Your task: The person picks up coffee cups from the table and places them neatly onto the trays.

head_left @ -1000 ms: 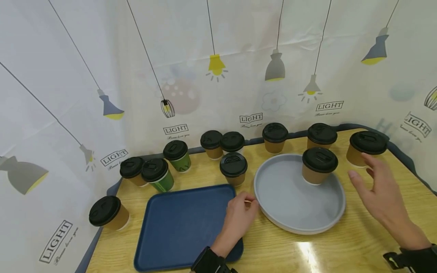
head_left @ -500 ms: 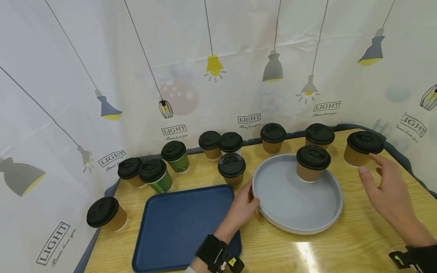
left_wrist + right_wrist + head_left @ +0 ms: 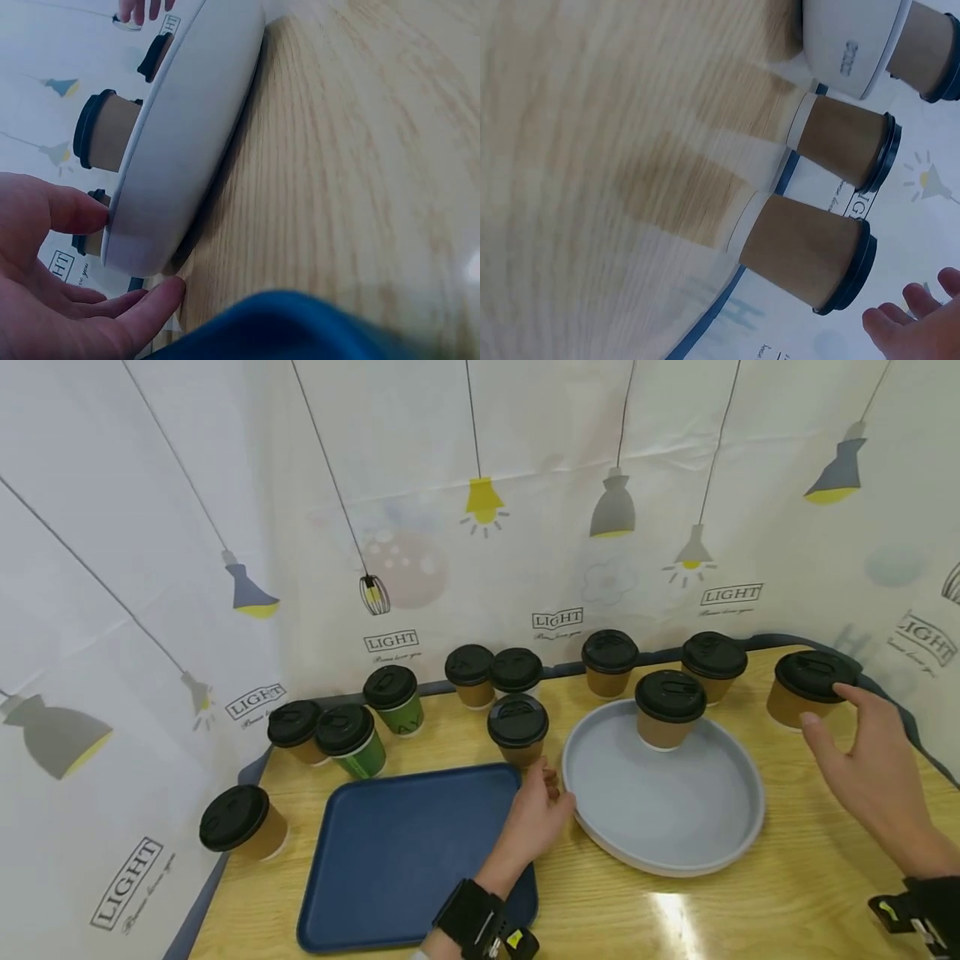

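Observation:
My left hand (image 3: 532,818) is at the left edge of a round grey tray (image 3: 652,818). In the left wrist view its thumb touches the rim, and its other fingers lie lower, beside the tray's base. A brown paper cup with a black lid (image 3: 666,735) stands upright on the tray, near the back. My right hand (image 3: 873,768) holds nothing; its fingers are spread beside another lidded brown cup (image 3: 795,706) at the right. In the right wrist view its fingertips are apart from that cup's lid (image 3: 851,274).
A rectangular blue tray (image 3: 412,852) lies to the left on the wooden table (image 3: 592,927). Behind the trays stand several lidded cups, including a green cup (image 3: 363,758) and a brown cup (image 3: 517,747). Another brown cup (image 3: 262,839) is at far left. A printed cloth (image 3: 517,560) hangs behind.
The cup on the round tray has shifted left and slightly back as the tray turns. My left hand has slid along the rim. The right hand has moved slightly right.

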`<state>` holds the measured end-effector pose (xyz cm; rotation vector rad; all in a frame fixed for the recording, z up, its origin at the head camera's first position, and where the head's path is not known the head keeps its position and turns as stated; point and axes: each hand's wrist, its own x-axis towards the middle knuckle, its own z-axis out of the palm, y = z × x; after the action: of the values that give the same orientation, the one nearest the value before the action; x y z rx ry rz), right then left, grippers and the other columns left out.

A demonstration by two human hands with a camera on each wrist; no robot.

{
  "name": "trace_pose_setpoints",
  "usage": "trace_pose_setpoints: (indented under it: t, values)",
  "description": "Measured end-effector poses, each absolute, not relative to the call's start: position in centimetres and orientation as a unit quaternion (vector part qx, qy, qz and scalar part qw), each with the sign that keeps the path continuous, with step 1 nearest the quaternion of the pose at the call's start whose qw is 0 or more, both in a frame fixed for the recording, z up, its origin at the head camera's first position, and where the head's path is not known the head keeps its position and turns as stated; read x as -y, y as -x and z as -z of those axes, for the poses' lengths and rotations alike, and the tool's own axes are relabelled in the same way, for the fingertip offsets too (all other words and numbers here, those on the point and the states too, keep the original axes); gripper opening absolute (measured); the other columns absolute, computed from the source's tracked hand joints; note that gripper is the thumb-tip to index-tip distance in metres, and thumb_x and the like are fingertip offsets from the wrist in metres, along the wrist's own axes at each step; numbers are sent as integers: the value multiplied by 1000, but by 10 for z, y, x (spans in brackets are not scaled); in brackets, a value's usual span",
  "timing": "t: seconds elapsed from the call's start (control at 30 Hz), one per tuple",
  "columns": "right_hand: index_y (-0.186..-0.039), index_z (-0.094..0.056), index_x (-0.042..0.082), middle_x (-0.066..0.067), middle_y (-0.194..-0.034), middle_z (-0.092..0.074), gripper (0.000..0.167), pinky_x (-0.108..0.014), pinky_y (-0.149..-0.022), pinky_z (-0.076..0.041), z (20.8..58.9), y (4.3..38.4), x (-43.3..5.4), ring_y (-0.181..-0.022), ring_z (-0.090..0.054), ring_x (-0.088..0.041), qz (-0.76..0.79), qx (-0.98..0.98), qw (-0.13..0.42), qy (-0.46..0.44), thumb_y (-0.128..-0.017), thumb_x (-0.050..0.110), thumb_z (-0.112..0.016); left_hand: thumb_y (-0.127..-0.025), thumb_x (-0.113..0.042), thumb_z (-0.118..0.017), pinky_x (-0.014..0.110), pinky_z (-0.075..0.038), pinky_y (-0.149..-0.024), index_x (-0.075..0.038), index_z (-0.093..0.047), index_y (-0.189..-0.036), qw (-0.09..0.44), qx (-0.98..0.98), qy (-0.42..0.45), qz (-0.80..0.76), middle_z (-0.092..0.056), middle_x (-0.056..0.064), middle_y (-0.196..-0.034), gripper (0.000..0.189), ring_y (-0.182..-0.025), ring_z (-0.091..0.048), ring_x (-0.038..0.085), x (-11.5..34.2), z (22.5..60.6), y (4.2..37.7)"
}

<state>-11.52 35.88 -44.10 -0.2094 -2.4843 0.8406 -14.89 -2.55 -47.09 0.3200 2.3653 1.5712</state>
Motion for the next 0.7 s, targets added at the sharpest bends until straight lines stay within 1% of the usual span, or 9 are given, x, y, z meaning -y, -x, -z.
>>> trace_pose_setpoints:
  t: [0.07,0.17,0.23,0.33,0.43,0.5,0.6,0.7]
  values:
    - [-158,-23,-12,-42,-157,-22,71,-76,-112,-19,439,121,-362,-143,-21,-62,-312,914,244,91,-109,35,-46,-103,-20,-55,47,-51,-97,4,-24,-161,140,-822,-108,-541,-46,22,-152,70,-130,-55,35,26,472,152]
    - [-160,-18,-9,-41,-160,-17,77,-78,-110,-20,443,132,-373,-143,-20,-63,-316,911,241,106,-108,39,-49,-101,-19,-56,43,-51,-95,0,-30,-161,140,-826,-109,-535,-53,18,-147,68,-126,-58,30,26,473,156]
    - [-162,-15,-6,-40,-161,-14,84,-78,-110,-19,450,141,-385,-144,-18,-63,-319,910,240,110,-106,42,-53,-100,-19,-56,41,-52,-93,-2,-34,-161,141,-828,-111,-531,-58,14,-142,67,-123,-59,27,26,473,157]
    - [-165,-10,0,-36,-164,-10,94,-78,-111,-17,471,159,-407,-148,-13,-59,-312,911,246,111,-102,48,-60,-100,-19,-56,39,-52,-91,-6,-36,-161,144,-828,-114,-530,-62,9,-137,65,-121,-61,25,25,473,158]
    - [-166,-4,3,-34,-166,-4,106,-78,-113,-14,481,174,-420,-150,-7,-57,-301,917,233,116,-97,54,-66,-100,-19,-57,37,-52,-88,-11,-39,-161,145,-827,-112,-531,-65,6,-133,64,-118,-63,21,24,475,158]
    - [-166,-2,4,-35,-166,0,111,-78,-113,-12,477,178,-420,-150,-4,-58,-302,920,218,121,-95,56,-68,-100,-19,-58,35,-51,-86,-15,-40,-161,143,-828,-110,-531,-66,3,-129,64,-113,-64,18,24,475,157]
    - [-166,0,5,-36,-165,3,115,-81,-110,-14,467,179,-412,-149,-4,-61,-314,917,199,142,-93,59,-69,-100,-20,-58,33,-50,-83,-19,-41,-160,141,-832,-102,-527,-68,0,-125,63,-108,-63,14,22,475,157]
    - [-166,3,5,-36,-165,5,114,-81,-109,-15,460,178,-404,-148,-4,-61,-328,913,185,157,-94,60,-67,-100,-20,-57,34,-50,-83,-20,-42,-160,140,-834,-95,-525,-68,-1,-124,62,-107,-63,14,22,474,156]
